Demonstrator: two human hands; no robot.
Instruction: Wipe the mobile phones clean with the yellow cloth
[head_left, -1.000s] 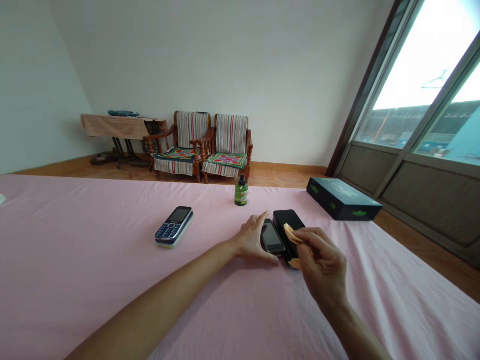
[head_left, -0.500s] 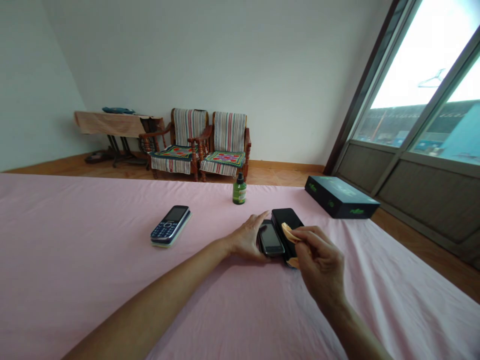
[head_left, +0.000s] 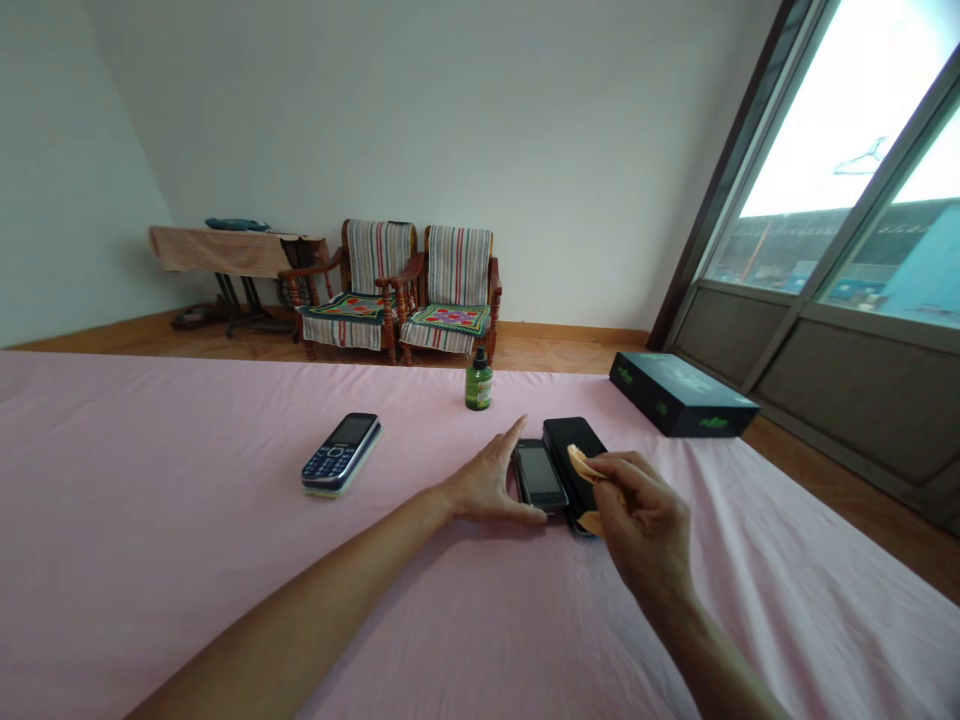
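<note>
A small phone with a grey screen [head_left: 539, 472] lies on the pink cloth, against the left side of a larger black phone [head_left: 564, 440]. My left hand [head_left: 487, 483] rests at the small phone's left edge, its thumb by the near end and a finger raised clear at the far end; the fingers are spread. Pinched in my right hand [head_left: 651, 525] is a folded orange cloth [head_left: 583, 464], held over the black phone. Part of that cloth hangs by the phone's near end. The right palm hides the rest of it.
Left of my hands, a dark blue keypad phone [head_left: 341, 450] lies on a pale stacked item. A green pump bottle [head_left: 478, 380] stands near the pink surface's far edge. At the right sits a black box [head_left: 682, 393]. Beyond are two wooden chairs [head_left: 459, 265].
My left hand has loosened beside the small phone: one finger has lifted and the thumb stretches further right. The right hand and orange cloth have shifted slightly right.
</note>
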